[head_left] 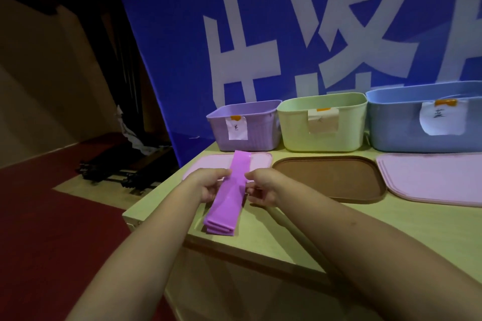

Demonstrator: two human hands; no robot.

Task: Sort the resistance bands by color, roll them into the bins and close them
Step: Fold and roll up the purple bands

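Observation:
A stack of flat purple resistance bands (229,198) lies lengthwise on the table near its front left corner, its far end resting on a pink lid (206,161). My left hand (208,184) pinches the stack's left edge and my right hand (263,186) pinches its right edge, near the middle. Behind stand three open bins in a row: a purple bin (260,135), a green bin (292,133) and a blue bin (391,130), each with a paper label on its front.
A brown lid (328,177) lies in front of the green bin and a second pink lid (433,180) in front of the blue bin. A blue banner hangs right behind the bins. The table's left and front edges are close to the bands; red floor lies below.

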